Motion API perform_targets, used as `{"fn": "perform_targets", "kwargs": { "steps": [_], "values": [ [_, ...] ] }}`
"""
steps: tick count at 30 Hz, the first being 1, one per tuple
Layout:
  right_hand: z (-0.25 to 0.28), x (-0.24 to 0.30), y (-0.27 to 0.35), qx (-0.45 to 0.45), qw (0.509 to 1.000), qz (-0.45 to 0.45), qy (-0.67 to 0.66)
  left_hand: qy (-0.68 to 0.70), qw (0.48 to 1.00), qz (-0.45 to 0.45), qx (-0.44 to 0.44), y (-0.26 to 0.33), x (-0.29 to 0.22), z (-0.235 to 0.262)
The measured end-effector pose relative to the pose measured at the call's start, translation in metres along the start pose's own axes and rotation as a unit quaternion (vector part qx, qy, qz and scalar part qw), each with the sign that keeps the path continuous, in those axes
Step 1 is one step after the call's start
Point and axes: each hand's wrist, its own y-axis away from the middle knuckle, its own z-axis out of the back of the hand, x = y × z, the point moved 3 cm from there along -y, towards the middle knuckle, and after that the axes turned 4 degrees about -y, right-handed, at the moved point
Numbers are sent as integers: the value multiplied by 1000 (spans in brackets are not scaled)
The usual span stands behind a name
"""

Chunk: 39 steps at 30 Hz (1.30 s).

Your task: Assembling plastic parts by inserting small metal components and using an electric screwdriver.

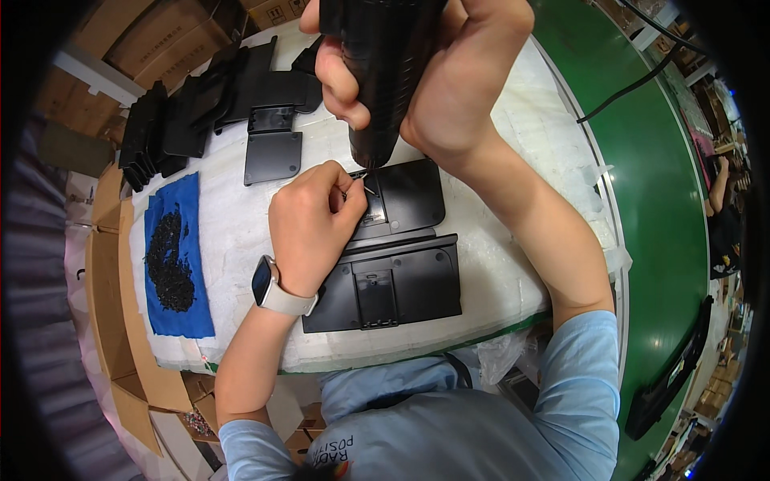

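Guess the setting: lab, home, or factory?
Most likely a factory assembly station: a powered screwdriver held over a black plastic panel, a stack of identical panels waiting, a screw pile on a blue cloth, and a green conveyor belt alongside.

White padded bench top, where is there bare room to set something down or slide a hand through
Bare padding runs between the blue cloth of black screws and the left hand. More lies right of the black plates, toward the green belt. The far left is crowded with stacked black parts; the right hand and black driver fill the middle.
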Motion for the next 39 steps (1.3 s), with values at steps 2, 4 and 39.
{"fn": "perform_targets", "kwargs": {
  "steps": [2,4,39],
  "values": [
    [0,0,1,2,1000,1,2,-2,1000,-5,-4,1,1,0],
    [-1,0,2,3,1000,2,5,-4,1000,-10,-8,1,1,0],
    [-15,17,10,9,993,8,118,-4,1000,-6,-1,3,-2,33]
  ]
}}
